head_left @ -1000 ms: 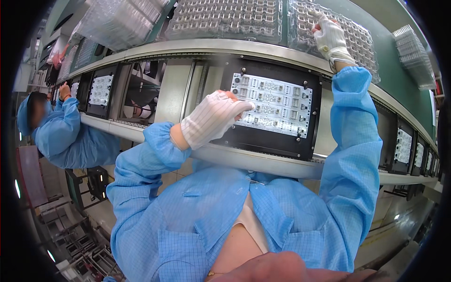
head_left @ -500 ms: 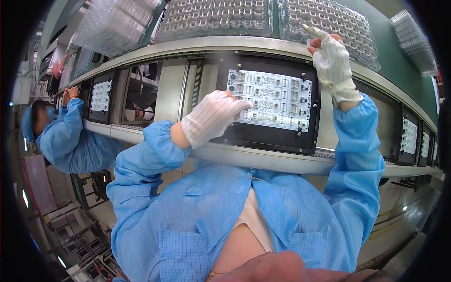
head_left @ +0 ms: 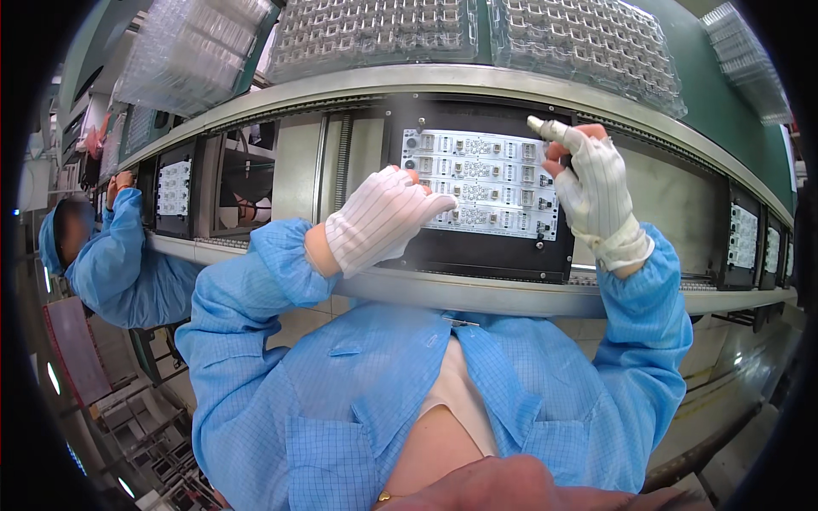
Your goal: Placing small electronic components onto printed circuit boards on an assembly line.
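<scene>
A white circuit board panel (head_left: 484, 194), set with rows of small parts, lies in a black carrier (head_left: 477, 252) in front of me. My left hand (head_left: 379, 217), in a white striped glove with bare fingertips, is over the panel's left side. Its fingers are curled in and its thumb points right; what lies under them is hidden. My right hand (head_left: 592, 175), gloved alike, hangs at the panel's upper right corner. Its index finger wears a pale fingertip cover and reaches left, with thumb and other fingers bent inward. Whatever they pinch is too small to name.
Beyond the rail (head_left: 477, 78) lie two clear trays of small metal parts (head_left: 588, 47) (head_left: 371, 34). Stacked clear trays stand at left (head_left: 192, 51) and right (head_left: 745, 51). More carriers (head_left: 741, 234) sit along the line. A co-worker in blue (head_left: 128, 264) works at left.
My right hand has come back from the edge of the right parts tray to the panel's upper right corner. My left hand stays over the panel's left side, almost unmoved.
</scene>
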Demonstrator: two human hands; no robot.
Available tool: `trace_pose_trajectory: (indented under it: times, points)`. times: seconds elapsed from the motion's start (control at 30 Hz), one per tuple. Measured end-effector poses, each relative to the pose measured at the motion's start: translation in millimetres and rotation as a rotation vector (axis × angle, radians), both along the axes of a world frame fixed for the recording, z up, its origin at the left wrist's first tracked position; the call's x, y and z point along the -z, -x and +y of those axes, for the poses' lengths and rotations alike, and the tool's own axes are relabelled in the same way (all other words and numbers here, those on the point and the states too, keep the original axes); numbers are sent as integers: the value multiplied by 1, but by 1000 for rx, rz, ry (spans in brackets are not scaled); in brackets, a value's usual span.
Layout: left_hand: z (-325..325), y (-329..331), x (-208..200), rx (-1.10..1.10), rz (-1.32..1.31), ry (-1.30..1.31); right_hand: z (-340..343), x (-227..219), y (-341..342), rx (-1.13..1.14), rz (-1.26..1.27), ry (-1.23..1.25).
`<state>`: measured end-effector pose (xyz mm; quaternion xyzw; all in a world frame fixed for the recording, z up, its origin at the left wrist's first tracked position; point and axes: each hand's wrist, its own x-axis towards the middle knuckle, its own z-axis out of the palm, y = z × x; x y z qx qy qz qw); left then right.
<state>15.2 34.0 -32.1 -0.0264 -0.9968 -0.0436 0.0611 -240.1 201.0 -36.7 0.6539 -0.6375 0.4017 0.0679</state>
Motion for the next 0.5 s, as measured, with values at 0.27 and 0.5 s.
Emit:
trace_pose_trajectory:
  times: [0.27, 0.5]
  points:
    - [12, 3, -2, 57, -31, 303, 34, 9, -28, 11, -104, -173]
    - [1, -2, 10, 33, 151, 59, 46, 16, -53, 26, -88, -286]
